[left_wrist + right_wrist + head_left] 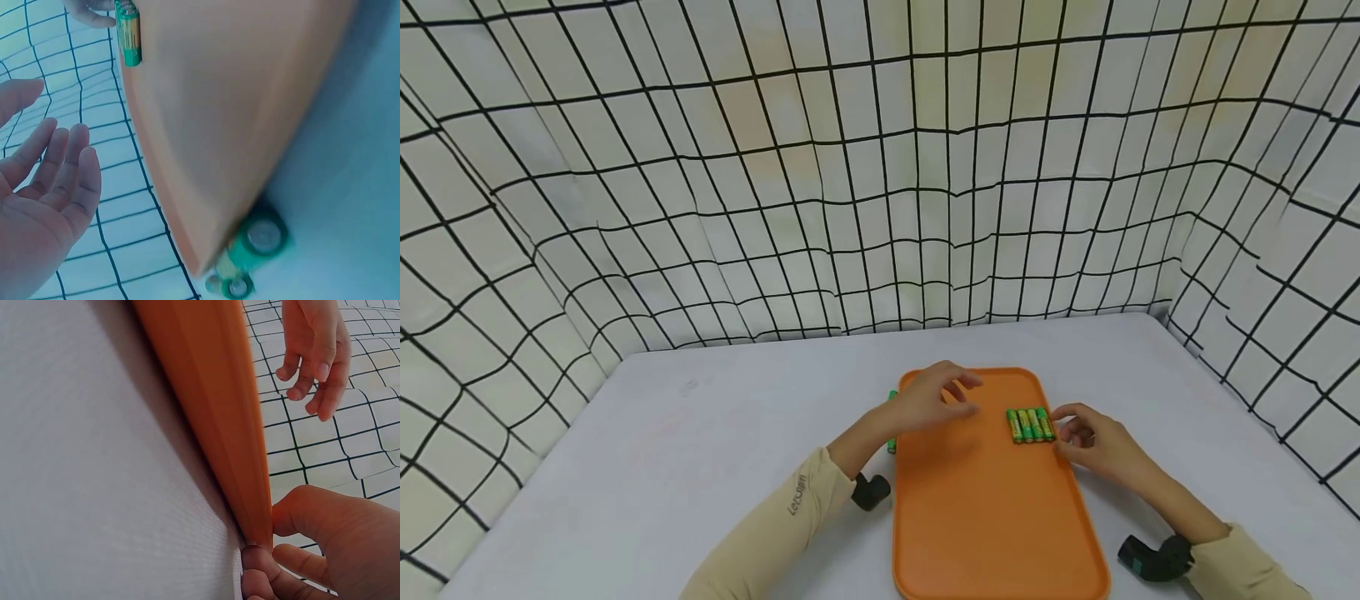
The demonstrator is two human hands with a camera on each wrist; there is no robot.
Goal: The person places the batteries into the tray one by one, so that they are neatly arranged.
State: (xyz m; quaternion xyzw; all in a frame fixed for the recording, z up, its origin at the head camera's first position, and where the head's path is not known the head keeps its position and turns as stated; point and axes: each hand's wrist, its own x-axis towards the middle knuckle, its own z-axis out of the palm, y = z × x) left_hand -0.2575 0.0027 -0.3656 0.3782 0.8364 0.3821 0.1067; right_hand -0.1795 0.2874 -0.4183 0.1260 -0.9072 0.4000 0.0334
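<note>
An orange tray (985, 517) lies on the white table. Several green-and-gold batteries (1031, 425) stand side by side on it near its right rim. My left hand (936, 398) hovers over the tray's left half, fingers loosely bent and apart, holding nothing. My right hand (1093, 442) is at the right rim beside the batteries. In the right wrist view, its digits (303, 515) lie on both sides of the tray's edge and appear to pinch it. More green batteries (259, 240) lie against the tray's left outer side, partly hidden by the left hand in the head view.
A white surface with a black grid (880, 208) encloses the back and sides of the table (700, 417). Black wrist devices (871, 492) sit at both sleeve cuffs.
</note>
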